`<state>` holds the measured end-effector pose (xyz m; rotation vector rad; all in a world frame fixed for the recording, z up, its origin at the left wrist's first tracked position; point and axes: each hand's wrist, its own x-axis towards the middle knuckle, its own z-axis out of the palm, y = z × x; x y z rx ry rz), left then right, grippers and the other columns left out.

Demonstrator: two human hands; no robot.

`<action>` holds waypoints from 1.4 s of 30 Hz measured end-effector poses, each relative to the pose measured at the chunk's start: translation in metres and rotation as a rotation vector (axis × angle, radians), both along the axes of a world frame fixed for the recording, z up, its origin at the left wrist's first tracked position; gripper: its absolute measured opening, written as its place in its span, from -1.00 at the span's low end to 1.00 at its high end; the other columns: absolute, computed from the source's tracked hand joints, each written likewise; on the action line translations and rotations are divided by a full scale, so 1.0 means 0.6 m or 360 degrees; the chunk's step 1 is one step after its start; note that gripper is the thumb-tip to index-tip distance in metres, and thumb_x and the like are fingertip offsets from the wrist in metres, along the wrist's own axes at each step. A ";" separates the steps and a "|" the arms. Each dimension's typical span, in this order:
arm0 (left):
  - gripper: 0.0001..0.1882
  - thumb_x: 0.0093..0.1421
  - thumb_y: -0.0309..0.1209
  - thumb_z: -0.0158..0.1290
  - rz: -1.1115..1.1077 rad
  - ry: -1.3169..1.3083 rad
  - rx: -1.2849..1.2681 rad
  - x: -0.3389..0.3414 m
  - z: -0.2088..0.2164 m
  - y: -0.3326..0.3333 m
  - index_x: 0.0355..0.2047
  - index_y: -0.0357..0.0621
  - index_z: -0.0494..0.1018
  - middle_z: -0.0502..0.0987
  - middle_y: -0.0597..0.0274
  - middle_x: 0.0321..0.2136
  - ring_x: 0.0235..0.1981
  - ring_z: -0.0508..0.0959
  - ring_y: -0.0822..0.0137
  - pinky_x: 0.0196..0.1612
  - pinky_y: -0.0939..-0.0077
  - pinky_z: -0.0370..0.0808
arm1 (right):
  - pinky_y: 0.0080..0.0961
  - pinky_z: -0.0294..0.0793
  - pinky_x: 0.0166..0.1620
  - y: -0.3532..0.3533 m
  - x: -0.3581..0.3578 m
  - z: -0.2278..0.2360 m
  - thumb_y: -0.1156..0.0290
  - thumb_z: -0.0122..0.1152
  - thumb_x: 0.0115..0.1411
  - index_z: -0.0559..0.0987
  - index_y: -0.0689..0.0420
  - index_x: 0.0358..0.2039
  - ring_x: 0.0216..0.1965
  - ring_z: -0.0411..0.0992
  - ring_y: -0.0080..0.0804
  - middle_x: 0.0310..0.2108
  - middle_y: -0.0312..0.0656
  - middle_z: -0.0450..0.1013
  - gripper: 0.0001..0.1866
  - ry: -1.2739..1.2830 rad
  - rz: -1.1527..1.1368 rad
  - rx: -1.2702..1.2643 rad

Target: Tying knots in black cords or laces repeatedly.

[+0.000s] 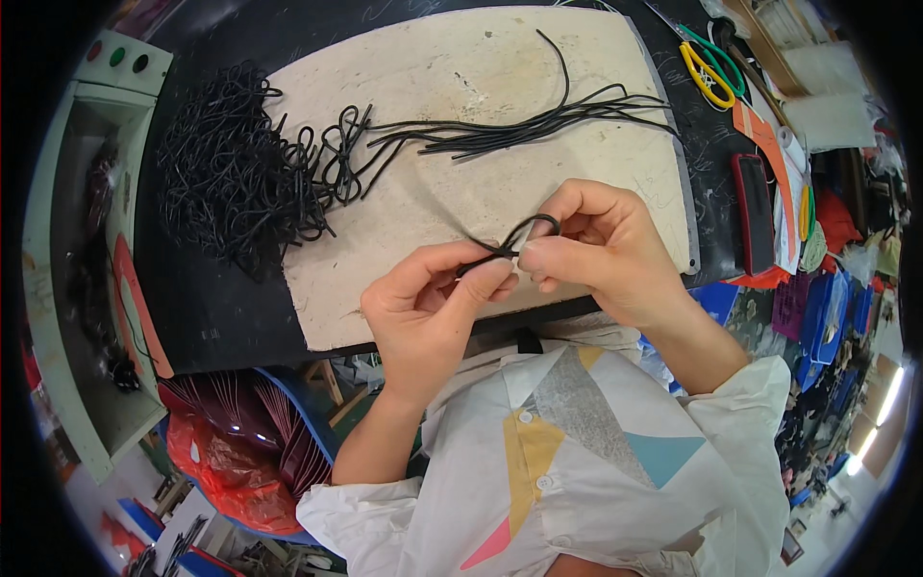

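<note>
Between my two hands is a thin black cord (pixel 526 224), bent into a small loop, with a loose end reaching up and left. My left hand (pixel 430 298) pinches the cord where its strands cross, thumb against the forefinger. At the loop's right side, my right hand (pixel 601 245) grips the cord between thumb and fingers. Beyond the hands, a bundle of straight black cords (pixel 524 125) lies across the pale board (pixel 423 221). A large heap of knotted, looped black cords (pixel 226 163) covers the board's left edge.
Scissors with yellow handles (pixel 707 77) and green-handled ones lie at the table's far right. A dark red phone-like case (pixel 753 212) sits near the right edge. To the left stands a grey metal trough (pixel 144 125) with buttons; below it, a blue bin (pixel 308 413) holds red plastic.
</note>
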<state>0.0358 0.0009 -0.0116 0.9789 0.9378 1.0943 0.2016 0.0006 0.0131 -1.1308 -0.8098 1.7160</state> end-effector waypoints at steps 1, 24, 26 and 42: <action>-0.87 0.00 -0.69 0.03 0.0006 0.0021 -0.0002 0.000 0.002 -0.001 -0.38 -0.45 0.41 0.50 0.02 -0.51 -0.54 0.54 0.36 -0.43 0.59 0.53 | -0.84 0.28 -0.49 -0.002 0.000 -0.009 0.53 0.21 -0.01 0.47 0.21 -0.48 -0.55 0.35 -0.72 -0.57 -0.33 0.42 -0.91 -0.0085 -0.0027 0.0052; -0.90 0.05 -0.55 0.07 0.0330 -0.0832 -0.0576 0.003 0.014 -0.003 -0.40 -0.34 0.45 0.46 0.24 -0.52 -0.57 0.39 0.53 -0.51 0.68 0.34 | -0.57 0.35 -0.37 0.013 -0.001 -0.033 0.49 0.21 -0.13 0.56 0.18 -0.38 -0.42 0.40 -0.46 -0.49 -0.26 0.46 -0.78 -0.1352 -0.0129 0.1221; -0.91 0.07 -0.56 0.05 0.0416 -0.0460 -0.0362 0.011 0.001 0.006 -0.40 -0.33 0.46 0.45 0.26 -0.52 -0.55 0.39 0.53 -0.49 0.70 0.33 | -0.57 0.28 -0.35 -0.012 -0.011 -0.040 0.44 0.21 -0.24 0.57 0.10 -0.39 -0.43 0.36 -0.46 -0.50 -0.33 0.43 -0.72 -0.1819 -0.0160 0.1931; -0.85 0.01 -0.67 0.05 -0.0306 -0.0082 -0.0343 -0.013 -0.002 0.002 -0.35 -0.43 0.42 0.49 0.14 -0.43 -0.41 0.50 0.46 -0.36 0.72 0.45 | -0.69 0.36 -0.37 -0.011 -0.009 -0.013 0.51 0.14 0.04 0.53 0.28 -0.38 -0.43 0.38 -0.65 -0.49 -0.27 0.46 -0.87 -0.0181 0.0059 0.0143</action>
